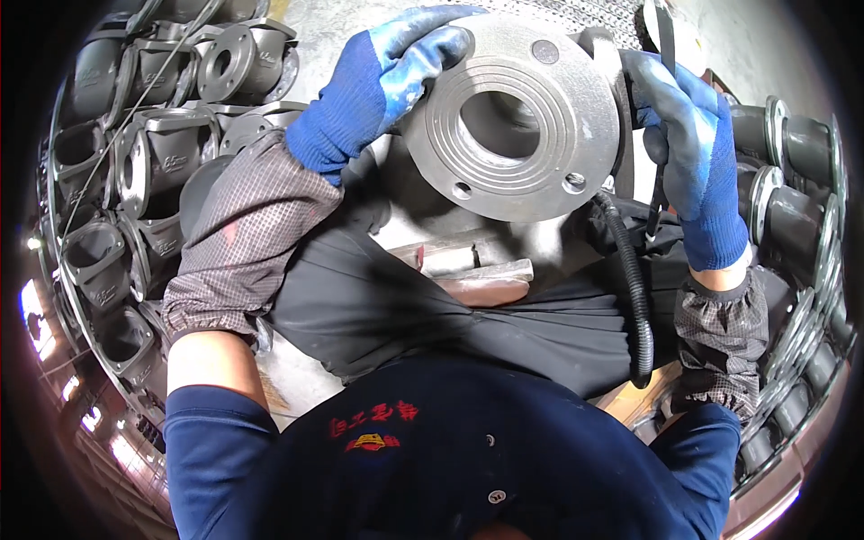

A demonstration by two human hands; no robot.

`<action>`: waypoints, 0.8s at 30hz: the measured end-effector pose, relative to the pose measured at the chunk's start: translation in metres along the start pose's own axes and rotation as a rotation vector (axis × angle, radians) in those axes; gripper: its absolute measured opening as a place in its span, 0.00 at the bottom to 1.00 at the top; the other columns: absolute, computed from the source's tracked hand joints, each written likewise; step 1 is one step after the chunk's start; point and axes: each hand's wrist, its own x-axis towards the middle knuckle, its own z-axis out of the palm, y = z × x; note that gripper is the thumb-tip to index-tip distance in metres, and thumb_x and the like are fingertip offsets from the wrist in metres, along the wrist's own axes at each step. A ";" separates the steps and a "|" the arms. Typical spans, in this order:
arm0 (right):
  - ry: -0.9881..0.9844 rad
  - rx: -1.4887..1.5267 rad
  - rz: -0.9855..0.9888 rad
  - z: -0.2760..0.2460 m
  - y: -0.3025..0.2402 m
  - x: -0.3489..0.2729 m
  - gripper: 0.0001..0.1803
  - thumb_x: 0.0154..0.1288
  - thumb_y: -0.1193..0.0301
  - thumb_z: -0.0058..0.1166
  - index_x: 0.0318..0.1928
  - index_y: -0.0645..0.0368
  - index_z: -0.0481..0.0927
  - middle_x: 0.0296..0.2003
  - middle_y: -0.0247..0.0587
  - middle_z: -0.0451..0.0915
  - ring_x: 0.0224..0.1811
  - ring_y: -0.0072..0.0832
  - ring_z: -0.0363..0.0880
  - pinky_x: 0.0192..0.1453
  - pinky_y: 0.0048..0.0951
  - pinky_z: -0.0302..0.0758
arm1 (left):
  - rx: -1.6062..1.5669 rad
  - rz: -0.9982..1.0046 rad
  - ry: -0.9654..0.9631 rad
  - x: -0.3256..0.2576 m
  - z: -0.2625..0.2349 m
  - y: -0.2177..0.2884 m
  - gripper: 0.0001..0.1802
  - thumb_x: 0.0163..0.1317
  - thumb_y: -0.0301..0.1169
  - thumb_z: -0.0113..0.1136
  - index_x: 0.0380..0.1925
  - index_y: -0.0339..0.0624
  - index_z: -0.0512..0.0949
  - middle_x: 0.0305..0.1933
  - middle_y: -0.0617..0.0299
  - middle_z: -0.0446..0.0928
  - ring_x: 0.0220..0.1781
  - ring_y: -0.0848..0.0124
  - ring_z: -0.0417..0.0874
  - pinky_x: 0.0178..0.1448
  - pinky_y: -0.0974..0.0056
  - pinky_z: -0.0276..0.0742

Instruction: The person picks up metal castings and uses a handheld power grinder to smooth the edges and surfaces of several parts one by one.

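A grey metal valve body with a round flange is held up in front of me, its ringed face and round bore turned toward me. Bolt holes pierce the flange near its rim. My left hand, in a blue glove with a paler coated palm, is closed on the upper left of the flange. On the other side my right hand, gloved alike, curls its fingers against the rear part of the valve body. A narrow black strip runs past the right hand; whether the fingers also touch it is unclear.
Many similar grey valve bodies are stacked at my left, and more flanged castings stand at my right. A black corrugated hose hangs over my right leg. Pale and reddish bar-like things lie between my legs.
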 end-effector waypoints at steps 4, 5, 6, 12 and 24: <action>0.116 0.409 0.474 0.019 -0.028 0.009 0.18 0.63 0.62 0.53 0.45 0.64 0.79 0.25 0.29 0.71 0.18 0.11 0.61 0.19 0.14 0.58 | 0.214 -0.116 -0.001 -0.002 -0.014 0.008 0.27 0.67 0.50 0.47 0.56 0.41 0.73 0.51 0.57 0.77 0.52 0.69 0.77 0.57 0.66 0.72; 0.159 0.447 0.515 0.021 -0.031 0.011 0.20 0.63 0.60 0.54 0.44 0.65 0.79 0.24 0.27 0.70 0.18 0.10 0.59 0.20 0.14 0.57 | 0.161 -0.096 0.024 -0.003 -0.016 0.000 0.27 0.68 0.49 0.47 0.56 0.41 0.74 0.50 0.58 0.78 0.52 0.70 0.77 0.57 0.66 0.72; 0.160 0.458 0.501 0.022 -0.033 0.012 0.20 0.63 0.60 0.54 0.44 0.65 0.79 0.24 0.27 0.70 0.18 0.10 0.59 0.20 0.14 0.57 | 0.109 -0.075 0.048 -0.005 -0.017 -0.010 0.26 0.68 0.48 0.46 0.55 0.41 0.74 0.49 0.59 0.78 0.51 0.70 0.77 0.57 0.66 0.73; 0.130 0.526 0.442 0.028 -0.032 0.015 0.20 0.64 0.59 0.52 0.43 0.66 0.79 0.24 0.29 0.68 0.19 0.13 0.62 0.22 0.16 0.62 | 0.069 -0.016 0.206 0.001 -0.023 -0.025 0.16 0.66 0.35 0.53 0.51 0.41 0.77 0.35 0.66 0.81 0.33 0.82 0.77 0.37 0.75 0.74; -0.026 0.635 0.241 0.048 -0.041 0.022 0.13 0.65 0.70 0.45 0.46 0.65 0.73 0.34 0.40 0.76 0.25 0.18 0.73 0.27 0.16 0.71 | 0.561 0.030 0.155 -0.038 0.026 0.047 0.48 0.55 0.43 0.65 0.67 0.34 0.50 0.50 0.46 0.75 0.49 0.62 0.79 0.53 0.65 0.74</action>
